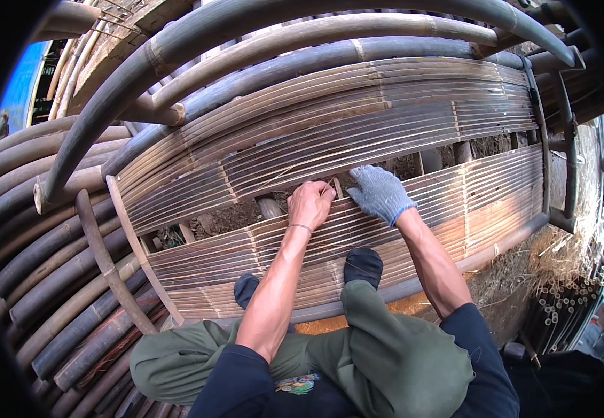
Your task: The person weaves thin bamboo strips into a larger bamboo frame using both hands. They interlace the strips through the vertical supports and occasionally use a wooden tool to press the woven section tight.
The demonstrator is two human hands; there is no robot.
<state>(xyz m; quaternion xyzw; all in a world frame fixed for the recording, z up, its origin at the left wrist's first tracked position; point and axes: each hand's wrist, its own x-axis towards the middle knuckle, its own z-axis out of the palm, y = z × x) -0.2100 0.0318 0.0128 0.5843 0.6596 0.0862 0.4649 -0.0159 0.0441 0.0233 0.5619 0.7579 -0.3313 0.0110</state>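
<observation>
A bamboo bench seat of narrow split slats lies in front of me, with a long gap between its front and back halves. My bare left hand is at the gap's front edge, its fingers drawn together in a pinch. Whatever they hold is too small to name. Just to the right, my right hand wears a grey knitted glove and rests by the same edge, thumb and fingers apart. Short cross supports show down in the gap. Both my feet, in dark socks, stand on the front slats.
Thick bamboo rails curve along the bench's far side. Stacked dark bamboo poles fill the left. At the right lie a bundle of thin bamboo tubes and dry straw-like fibre. A blue sheet hangs at the upper left.
</observation>
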